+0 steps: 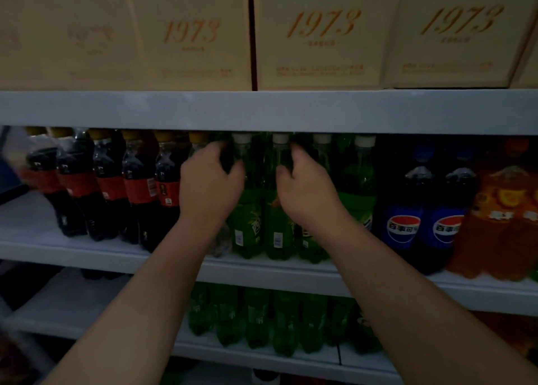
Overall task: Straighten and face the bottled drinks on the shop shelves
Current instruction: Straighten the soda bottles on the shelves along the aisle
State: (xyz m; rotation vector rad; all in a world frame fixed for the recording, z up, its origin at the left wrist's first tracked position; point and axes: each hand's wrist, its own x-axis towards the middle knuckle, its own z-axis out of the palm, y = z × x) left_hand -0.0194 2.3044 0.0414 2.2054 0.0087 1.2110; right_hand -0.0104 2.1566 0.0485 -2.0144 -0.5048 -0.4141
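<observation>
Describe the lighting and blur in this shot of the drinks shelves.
Head view: dim and underexposed throughout, no glare; the cola bottles at the picture's far left smear with motion blur; the boxes above look soft; the left hand, right hand and the green bottles they grip are sharpest; the lower bottles sit in shadow.

Dim, murky light, soft focus throughout, left edge perhaps motion-blurred, wide-angle bending at the borders
</observation>
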